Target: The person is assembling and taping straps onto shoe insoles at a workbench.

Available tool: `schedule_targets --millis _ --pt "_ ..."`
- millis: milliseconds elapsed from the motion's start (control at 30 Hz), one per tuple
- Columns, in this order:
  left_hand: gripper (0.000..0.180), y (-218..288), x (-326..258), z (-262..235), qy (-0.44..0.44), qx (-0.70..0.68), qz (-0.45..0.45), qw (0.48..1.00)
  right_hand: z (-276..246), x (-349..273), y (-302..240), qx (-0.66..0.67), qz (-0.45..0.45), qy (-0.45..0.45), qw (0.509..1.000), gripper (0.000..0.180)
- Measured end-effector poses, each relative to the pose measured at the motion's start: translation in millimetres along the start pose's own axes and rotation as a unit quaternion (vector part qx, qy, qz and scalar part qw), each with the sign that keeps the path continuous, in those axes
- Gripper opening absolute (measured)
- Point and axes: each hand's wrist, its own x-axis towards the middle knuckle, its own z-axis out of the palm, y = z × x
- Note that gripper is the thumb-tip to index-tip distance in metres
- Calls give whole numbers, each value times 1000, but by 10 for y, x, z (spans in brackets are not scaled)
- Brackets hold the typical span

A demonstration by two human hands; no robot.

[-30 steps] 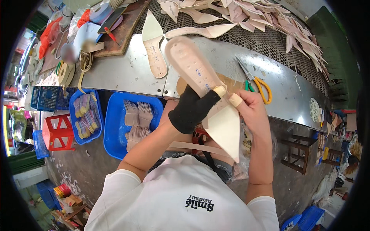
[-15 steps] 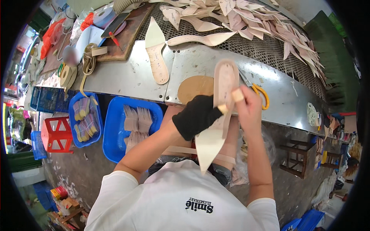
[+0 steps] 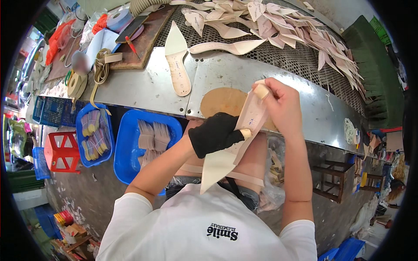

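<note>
Head view. The person is holding a pale beige, pointed shoe insole piece (image 3: 230,150) above the lap, just in front of the edge of the curved grey metal workbench (image 3: 148,87). The piece is standing steeply tilted, its pointed toe aiming down toward the white shirt and its narrow heel end rising toward the bench.

Risk: the piece is being carried in mid-air with support only at its middle and top. Should either grasp loosen, it is likely to swing or drop toward the floor. Excess thumb pressure could, in my judgement, crease the thin material or shift whatever layer is being pressed on.

Fingers: the left hand (image 3: 215,135), wearing a black glove with a taped fingertip showing, is closing around the middle of the piece, fingers wrapped narrow against its edge. The right hand (image 3: 283,106) is pinching the heel end, with a taped thumb pressing flat on top and the remaining fingers curling behind; no gap is showing.

Surroundings: a similar beige insole (image 3: 178,65) is lying flat on the bench, a round tan board (image 3: 224,102) is resting behind the hands, and two blue plastic trays (image 3: 126,152) holding stacked parts are sitting below the bench.
</note>
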Motion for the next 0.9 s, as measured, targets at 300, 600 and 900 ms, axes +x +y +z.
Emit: schedule_targets --millis 300,600,900 --pt "55 166 49 129 -72 -593 -59 800 66 4 260 537 -123 -72 832 28" --pt "35 107 81 84 136 -500 -119 847 268 -133 240 380 34 97 919 17" --pt "39 197 12 -135 79 -374 -150 912 47 72 506 403 -61 152 900 17"
